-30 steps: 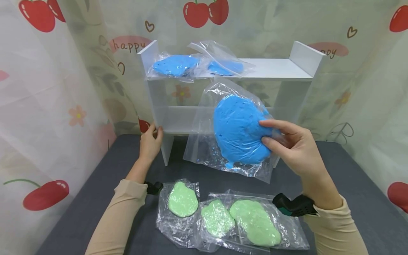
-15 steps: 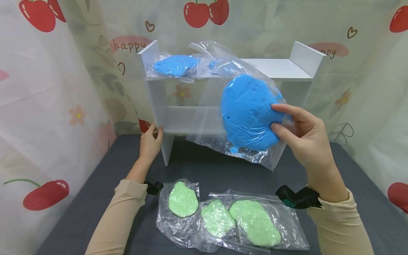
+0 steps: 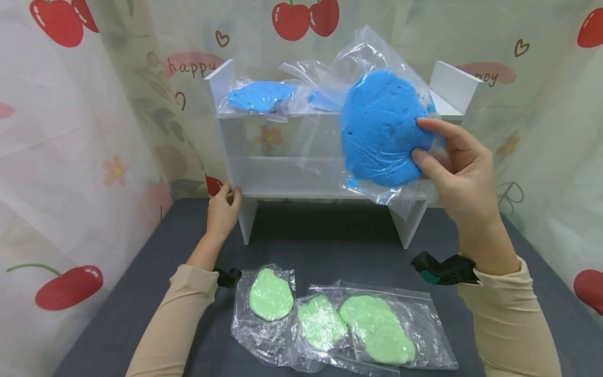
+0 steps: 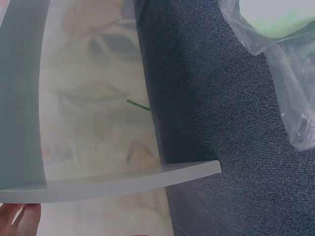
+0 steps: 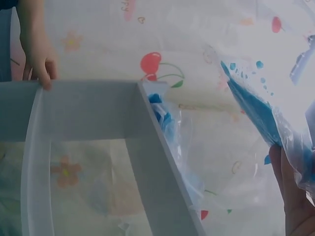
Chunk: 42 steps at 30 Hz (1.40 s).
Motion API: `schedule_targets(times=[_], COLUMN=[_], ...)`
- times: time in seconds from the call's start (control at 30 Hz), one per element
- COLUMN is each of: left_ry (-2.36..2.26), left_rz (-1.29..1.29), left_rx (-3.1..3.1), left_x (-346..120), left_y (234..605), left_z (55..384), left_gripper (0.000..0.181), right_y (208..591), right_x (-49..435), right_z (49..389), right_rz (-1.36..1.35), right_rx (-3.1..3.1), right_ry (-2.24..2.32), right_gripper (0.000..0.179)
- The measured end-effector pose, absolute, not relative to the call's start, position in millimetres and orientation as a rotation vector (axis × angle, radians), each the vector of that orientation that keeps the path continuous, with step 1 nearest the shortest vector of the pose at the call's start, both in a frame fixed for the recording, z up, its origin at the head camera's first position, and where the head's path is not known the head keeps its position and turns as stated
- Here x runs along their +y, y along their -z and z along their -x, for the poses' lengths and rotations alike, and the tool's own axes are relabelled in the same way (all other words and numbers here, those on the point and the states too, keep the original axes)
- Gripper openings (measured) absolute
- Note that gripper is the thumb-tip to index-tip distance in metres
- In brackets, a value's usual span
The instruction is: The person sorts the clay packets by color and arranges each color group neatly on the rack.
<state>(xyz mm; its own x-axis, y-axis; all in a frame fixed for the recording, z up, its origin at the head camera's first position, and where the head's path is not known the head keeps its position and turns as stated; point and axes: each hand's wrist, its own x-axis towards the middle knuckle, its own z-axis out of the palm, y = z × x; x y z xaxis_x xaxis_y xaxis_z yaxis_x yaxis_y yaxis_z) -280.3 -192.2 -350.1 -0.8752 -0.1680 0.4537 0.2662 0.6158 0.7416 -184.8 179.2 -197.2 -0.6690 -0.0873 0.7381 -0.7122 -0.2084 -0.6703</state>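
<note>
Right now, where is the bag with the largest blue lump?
In the head view, the right hand holds that bag up before the white shelf, right of two blue lumps on top.

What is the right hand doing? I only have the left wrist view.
Observer: The right hand is holding up a clear bag of blue putty-like material.
Operator: Is anything on the top board of the shelf unit?
Observer: Yes, two bagged blue pieces lie toward the left end of the top board.
Operator: I see part of one green lump. Are there more?
Observer: Yes, at least three bagged green lumps lie side by side on the table.
</note>
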Motion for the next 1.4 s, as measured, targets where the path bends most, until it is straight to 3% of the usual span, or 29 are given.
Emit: schedule_targets(times=[0.8,1.13,1.4], left_ry=[1.172,1.183,1.187], left_rz=[0.083,0.079,0.076], left_rx=[-2.35,-2.349,-2.359], left_x=[-191.2,-191.7,-191.6], left_y=[349.2,350.2,349.7], left_z=[278.9,279.6,279.5], left_gripper=[0.039,0.04,0.041], right_y=[174.9,167.3,169.1], right_x=[193.0,198.6,199.3], right_z=[226.3,240.1,250.9], right_rz=[-0.647,-0.612,-0.609], right_rx=[-1.357,-1.417,-1.502], right_ry=[-2.212,-2.315,-2.266], right_gripper=[0.041,0.059,0.063])
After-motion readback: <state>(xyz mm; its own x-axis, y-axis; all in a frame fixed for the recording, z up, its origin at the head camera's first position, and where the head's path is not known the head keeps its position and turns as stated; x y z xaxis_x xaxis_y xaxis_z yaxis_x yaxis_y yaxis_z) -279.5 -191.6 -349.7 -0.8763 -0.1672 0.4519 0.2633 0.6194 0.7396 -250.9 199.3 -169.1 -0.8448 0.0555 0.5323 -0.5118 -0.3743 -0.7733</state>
